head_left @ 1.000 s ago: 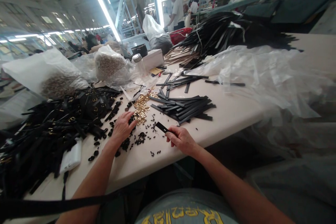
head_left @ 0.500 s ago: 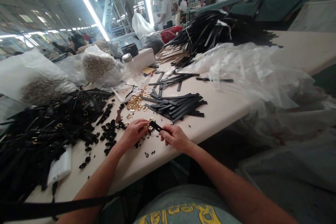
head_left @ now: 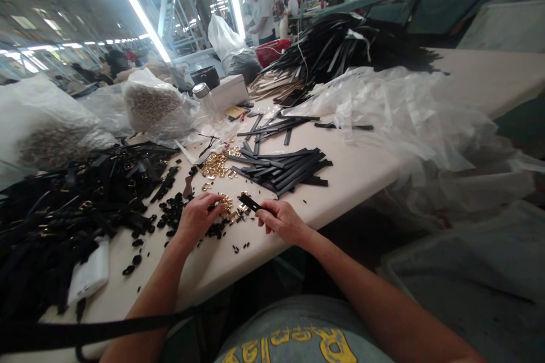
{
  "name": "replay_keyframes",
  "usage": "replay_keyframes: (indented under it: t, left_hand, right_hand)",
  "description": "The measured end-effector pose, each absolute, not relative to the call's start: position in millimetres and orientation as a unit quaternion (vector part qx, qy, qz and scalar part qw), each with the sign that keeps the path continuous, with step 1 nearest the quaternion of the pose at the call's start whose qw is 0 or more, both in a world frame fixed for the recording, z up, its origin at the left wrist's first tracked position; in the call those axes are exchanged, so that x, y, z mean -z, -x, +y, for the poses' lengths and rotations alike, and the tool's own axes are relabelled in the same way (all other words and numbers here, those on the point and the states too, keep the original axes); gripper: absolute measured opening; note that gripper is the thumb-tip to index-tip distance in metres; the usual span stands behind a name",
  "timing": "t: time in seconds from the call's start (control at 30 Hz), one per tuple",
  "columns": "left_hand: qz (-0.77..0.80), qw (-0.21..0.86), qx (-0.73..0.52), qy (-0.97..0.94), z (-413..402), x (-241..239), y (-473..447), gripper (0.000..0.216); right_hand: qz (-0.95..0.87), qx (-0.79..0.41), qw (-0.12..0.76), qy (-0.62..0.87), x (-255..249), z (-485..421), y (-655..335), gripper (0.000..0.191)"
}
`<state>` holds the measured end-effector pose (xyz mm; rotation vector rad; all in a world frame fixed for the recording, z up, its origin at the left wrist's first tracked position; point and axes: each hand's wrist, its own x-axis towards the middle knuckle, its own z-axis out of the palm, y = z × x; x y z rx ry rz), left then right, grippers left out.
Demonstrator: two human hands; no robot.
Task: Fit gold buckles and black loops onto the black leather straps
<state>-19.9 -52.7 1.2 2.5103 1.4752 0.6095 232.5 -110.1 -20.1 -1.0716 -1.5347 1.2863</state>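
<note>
My right hand [head_left: 281, 220] pinches one end of a short black strap [head_left: 250, 203] and holds it just above the table, its free end pointing left. My left hand [head_left: 196, 216] rests on the table with its fingers curled over a small cluster of gold buckles [head_left: 230, 209]; I cannot make out whether it grips one. Small black loops [head_left: 174, 212] lie scattered around the left hand. A stack of black straps [head_left: 285, 167] lies beyond the hands, with more gold buckles [head_left: 214, 165] to its left.
A large heap of black straps with buckles [head_left: 80, 204] fills the left side. Clear plastic bags [head_left: 409, 113] spread over the right. Bags of metal parts [head_left: 155, 105], a white box [head_left: 230, 91] and another strap pile [head_left: 340, 45] stand behind. People work in the background.
My left hand drew back from the far gold buckles towards me, dragging a few along, and now sits close to my right hand. The right hand has kept hold of the strap.
</note>
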Motion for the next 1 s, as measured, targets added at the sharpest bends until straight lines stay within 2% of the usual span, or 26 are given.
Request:
replay_keyframes:
  t: [0.1, 0.33, 0.43, 0.53, 0.63, 0.7, 0.9, 1.0]
  left_hand:
    - [0.496, 0.092, -0.167, -0.847, -64, -8, 11, 0.022]
    - [0.491, 0.143, -0.116, -0.851, -68, -9, -12, 0.003]
    - [0.496, 0.191, -0.152, -0.834, -66, -7, -14, 0.005]
    - [0.503, 0.283, -0.232, -0.783, -68, -2, -12, 0.005]
    - [0.518, 0.399, -0.329, -0.681, -74, 0, -12, 0.021]
    - [0.525, 0.440, -0.374, -0.625, -78, -3, -13, 0.030]
    - [0.513, 0.444, -0.429, -0.597, -91, -20, -23, 0.032]
    - [0.496, 0.442, -0.443, -0.602, -99, -26, -30, 0.029]
  right_hand:
    - [-0.610, -0.516, 0.422, 0.427, 20, -110, -232, 0.019]
    - [-0.614, -0.509, 0.429, 0.424, 23, -110, -232, 0.020]
    - [-0.595, -0.522, 0.434, 0.430, 26, -110, -231, 0.023]
    - [-0.564, -0.546, 0.450, 0.427, 29, -108, -230, 0.026]
    - [-0.543, -0.566, 0.460, 0.416, 29, -106, -230, 0.028]
    - [-0.530, -0.580, 0.460, 0.415, 24, -108, -229, 0.025]
    - [-0.431, -0.726, 0.413, 0.342, 10, -127, -217, 0.031]
    - [-0.390, -0.761, 0.404, 0.325, 8, -134, -210, 0.036]
